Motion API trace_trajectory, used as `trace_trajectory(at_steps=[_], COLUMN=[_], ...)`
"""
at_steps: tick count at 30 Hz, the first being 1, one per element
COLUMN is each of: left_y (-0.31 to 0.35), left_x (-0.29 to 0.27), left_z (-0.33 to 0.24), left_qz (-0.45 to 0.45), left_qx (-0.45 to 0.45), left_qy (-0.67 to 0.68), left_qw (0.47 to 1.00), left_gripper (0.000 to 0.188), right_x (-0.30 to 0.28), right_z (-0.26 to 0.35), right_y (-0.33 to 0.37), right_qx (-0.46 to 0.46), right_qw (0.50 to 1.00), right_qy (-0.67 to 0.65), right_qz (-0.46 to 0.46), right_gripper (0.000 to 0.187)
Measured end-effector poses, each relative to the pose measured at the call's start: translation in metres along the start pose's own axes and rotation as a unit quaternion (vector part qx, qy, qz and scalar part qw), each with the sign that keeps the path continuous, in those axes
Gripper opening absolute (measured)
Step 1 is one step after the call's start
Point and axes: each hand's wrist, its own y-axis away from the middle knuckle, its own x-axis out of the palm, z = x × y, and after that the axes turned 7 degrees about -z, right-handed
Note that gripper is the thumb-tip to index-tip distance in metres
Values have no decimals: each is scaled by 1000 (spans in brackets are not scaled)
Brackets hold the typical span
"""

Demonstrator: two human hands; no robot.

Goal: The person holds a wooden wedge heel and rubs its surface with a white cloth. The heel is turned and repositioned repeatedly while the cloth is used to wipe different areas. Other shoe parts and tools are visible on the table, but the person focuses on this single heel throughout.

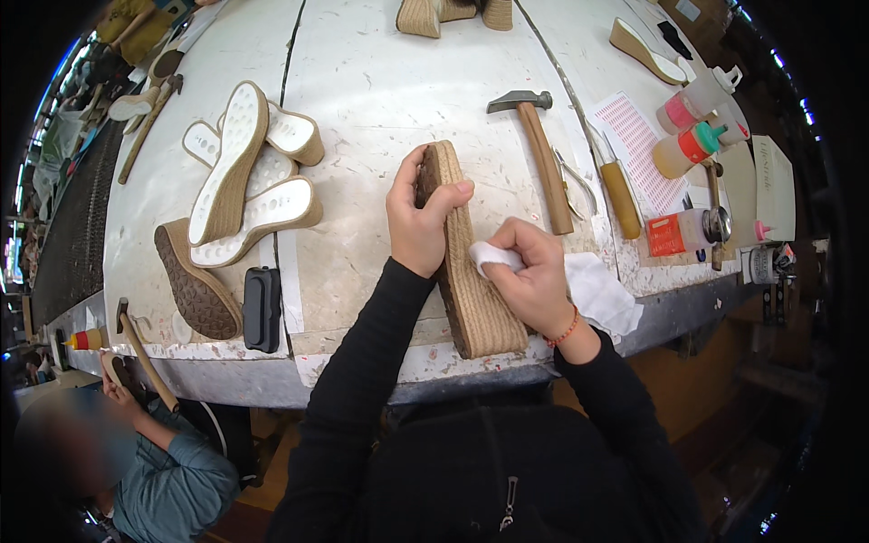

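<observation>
A wedge shoe sole (484, 312) wrapped in braided tan jute, with a dark brown tread, stands on its edge over the table near me. My left hand (421, 213) grips its narrower far end, the thumb lying across the jute side. In my right hand (534, 276) a white cloth (496, 256) is pinched between thumb and fingers and pressed to the jute side. Another white cloth (602, 294) lies rumpled on the table beside my right wrist; whether the two are one piece I cannot tell.
Left lie several wedge soles (231, 167) in a pile, and a black case (262, 309). To the right are a hammer (540, 163), an awl (620, 199), squeeze bottles (688, 149) and a printed sheet (638, 149). A co-worker (167, 462) sits at lower left, near another hammer (145, 357).
</observation>
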Motion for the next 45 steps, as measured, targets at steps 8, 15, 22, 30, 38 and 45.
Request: trace_trajectory(at_steps=[8, 15, 22, 30, 38, 45], left_y=[3, -1, -1, 2, 0, 0], left_x=[2, 0, 2, 2, 0, -2], left_z=[-1, 4, 0, 3, 4, 2], left_qz=[1, -2, 11, 15, 9, 10], left_qx=[-10, 10, 7, -1, 2, -4], left_qy=[7, -5, -4, 6, 15, 11], left_qw=[1000, 1000, 1000, 1000, 1000, 1000], left_gripper=[55, 57, 57, 55, 56, 58], right_x=[2, 2, -10, -7, -6, 1], right_z=[-2, -4, -8, -8, -7, -5], right_y=[1, 1, 7, 3, 1, -5], right_qx=[17, 15, 42, 4, 6, 14], right_qw=[1000, 1000, 998, 1000, 999, 999], right_qy=[-18, -25, -17, -2, -1, -13], right_qz=[-4, 1, 32, 26, 31, 26], right_gripper=[19, 18, 18, 20, 20, 21])
